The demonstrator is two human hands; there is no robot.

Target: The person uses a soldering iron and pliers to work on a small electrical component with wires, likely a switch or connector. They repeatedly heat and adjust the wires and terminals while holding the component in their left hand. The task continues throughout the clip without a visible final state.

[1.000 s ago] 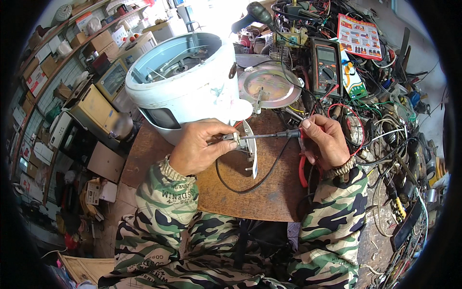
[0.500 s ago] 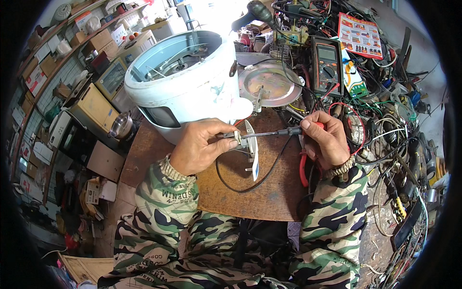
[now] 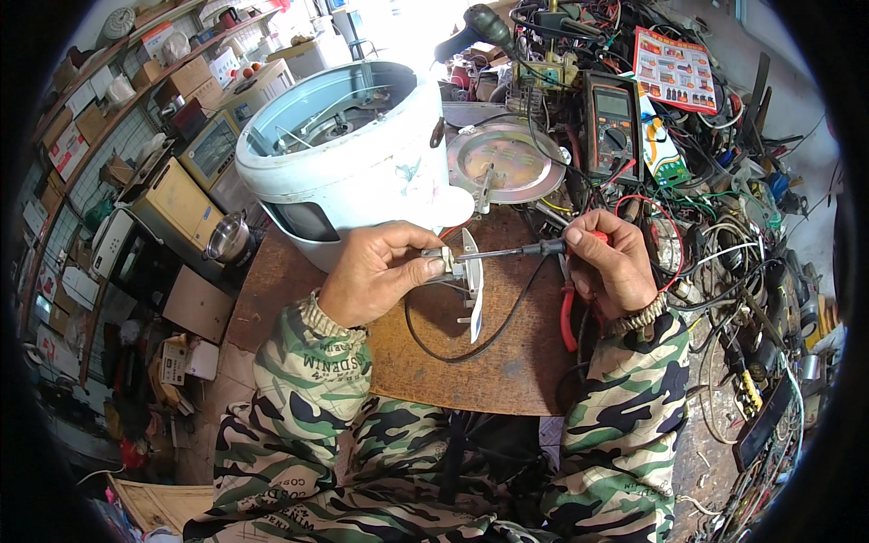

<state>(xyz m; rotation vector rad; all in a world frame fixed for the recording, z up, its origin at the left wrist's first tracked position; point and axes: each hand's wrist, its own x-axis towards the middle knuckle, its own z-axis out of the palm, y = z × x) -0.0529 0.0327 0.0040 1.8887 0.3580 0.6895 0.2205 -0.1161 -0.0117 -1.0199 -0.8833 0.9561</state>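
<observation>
The scuffed brown wooden counter (image 3: pixel 425 385) is spreading beneath both hands, while the round, glossy white shell (image 3: pixel 371 195) is standing beyond the left grip. A dull, ridged metal disc (image 3: pixel 507 161) is lying beyond the gap between the grips. The left hand (image 3: pixel 376 271) is pinching the fitting between thumb and fingers; the right hand (image 3: pixel 615 262) is pinching the screwdriver (image 3: pixel 507 252) by its red end. A curved white panel (image 3: pixel 476 303) is jutting just right of the left grip, above a smooth black cord (image 3: pixel 457 360). Red pliers (image 3: pixel 568 319) are lying just below the right grip. The screwdriver's slim metal shaft is running leftward, nearly level, its tip sitting nearer the left hand, beside the small, blocky fitting (image 3: pixel 447 261); contact is not showing clearly.
</observation>
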